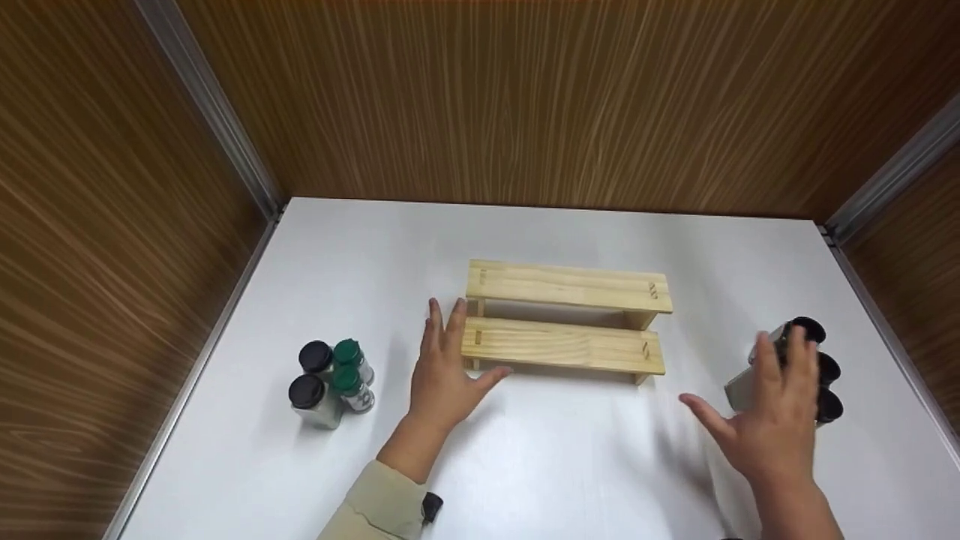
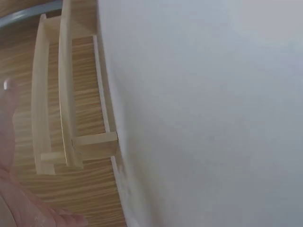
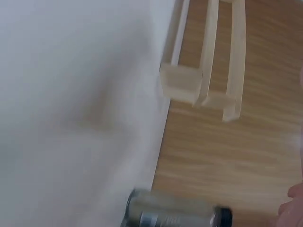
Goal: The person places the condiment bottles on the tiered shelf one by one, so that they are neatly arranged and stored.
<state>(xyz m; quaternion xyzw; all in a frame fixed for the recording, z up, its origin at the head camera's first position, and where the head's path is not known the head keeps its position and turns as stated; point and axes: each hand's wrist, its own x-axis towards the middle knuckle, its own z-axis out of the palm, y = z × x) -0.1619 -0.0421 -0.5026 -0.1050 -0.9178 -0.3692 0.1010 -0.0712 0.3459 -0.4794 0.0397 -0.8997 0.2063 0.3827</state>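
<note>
A two-tier wooden rack (image 1: 566, 343) stands mid-table, its upper board behind and above the lower one. My left hand (image 1: 444, 382) is spread beside the rack's left end; whether it touches the wood I cannot tell. Over at the right, my right hand (image 1: 776, 427) hovers with fingers spread, slightly blurred, partly covering a group of black-capped jars (image 1: 808, 330). In the right wrist view one jar (image 3: 170, 210) shows near the bottom edge, apart from the fingers. Neither hand holds anything. The left wrist view shows the rack (image 2: 66, 94) next to my left hand (image 2: 23, 198).
Left on the white table (image 1: 540, 457) stand two black-capped jars (image 1: 319, 401) and two small green-capped bottles (image 1: 354, 382), close together. Wood-grain panels (image 1: 510, 105) wall in the back and both sides. A small black object (image 1: 431, 507) shows at my left cuff.
</note>
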